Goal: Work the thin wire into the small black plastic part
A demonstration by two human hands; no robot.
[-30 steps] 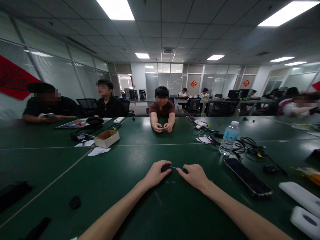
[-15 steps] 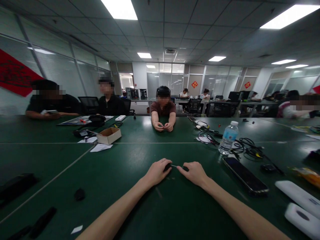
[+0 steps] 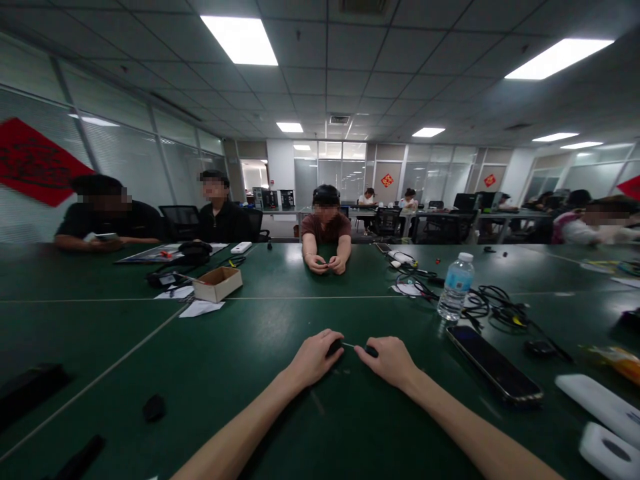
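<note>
My left hand point(image 3: 315, 357) rests on the green table, its fingers closed round a small black piece point(image 3: 337, 345). Across a short gap, my right hand point(image 3: 393, 360) pinches another small black piece point(image 3: 371, 351) between thumb and fingers. A thin pale rod or wire point(image 3: 349, 345) spans the gap between the two hands. Whether it joins both black pieces is too small to tell. The fingers hide most of what each hand holds.
Right of my hands lie a smartphone point(image 3: 493, 363), a water bottle point(image 3: 456, 288), black cables point(image 3: 493, 303) and white devices point(image 3: 607, 407). An open cardboard box point(image 3: 217, 285) stands at left, with a black object point(image 3: 154, 408) nearer. A person point(image 3: 326, 227) sits opposite.
The view has tilted up a little, so everything sits lower in the picture. Both hands keep nearly the same pose, with the thin rod still between them.
</note>
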